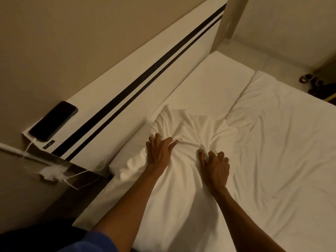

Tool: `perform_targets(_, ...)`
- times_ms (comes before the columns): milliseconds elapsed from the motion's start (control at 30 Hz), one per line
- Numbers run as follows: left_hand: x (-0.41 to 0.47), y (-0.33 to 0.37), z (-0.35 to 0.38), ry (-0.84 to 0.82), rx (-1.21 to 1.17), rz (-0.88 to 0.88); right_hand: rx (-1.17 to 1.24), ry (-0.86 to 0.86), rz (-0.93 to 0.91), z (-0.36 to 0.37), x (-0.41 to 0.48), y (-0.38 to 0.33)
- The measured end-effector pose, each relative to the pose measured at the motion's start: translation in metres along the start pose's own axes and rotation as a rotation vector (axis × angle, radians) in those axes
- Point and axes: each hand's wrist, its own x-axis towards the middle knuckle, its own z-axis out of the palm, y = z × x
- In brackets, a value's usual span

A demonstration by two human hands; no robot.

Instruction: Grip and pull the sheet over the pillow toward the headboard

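Blue sleeve (91, 240) sits at the bottom edge, closest of all. Two bare arms reach out from there over the bed. Left hand (160, 150) lies on the white sheet (181, 179) with its fingers spread out and mostly straight, pressing down. Right hand (215, 165) has its fingers curled in, grabbing a bunch of the same sheet, so folds run out from it like a star. Under the sheet is a soft lump, maybe a pillow, but it is covered, so that is hard to tell.

Just beside the left hand stands the white headboard (127, 79) with two dark stripes along it. On its near end lies a black phone (53, 120) with a white cable (31, 144) plugged in. More white cords hang by the dark side panel (78, 180) below. A second white cover (281, 133) lies on the right half of the bed. Small dark things (309, 79) sit on the floor far off at the right.
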Motion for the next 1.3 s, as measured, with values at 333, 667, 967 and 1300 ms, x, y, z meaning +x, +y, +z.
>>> perform_targets(333,0.169,-0.064,0.09,-0.031,-0.152,0.1,0.024,0.122,0.199,0.093,0.13,-0.068)
perform_targets(667,0.19,-0.133,0.213,-0.309,-0.065,0.022,-0.014,-0.207,0.266,0.238,0.14,-0.06)
perform_targets(967,0.134,-0.166,0.26,-0.445,-0.014,0.099,-0.004,-0.487,0.097,0.295,0.112,-0.04)
perform_targets(1300,0.083,-0.166,0.245,-0.47,0.067,0.117,0.016,-0.513,-0.01,0.297,0.054,-0.041)
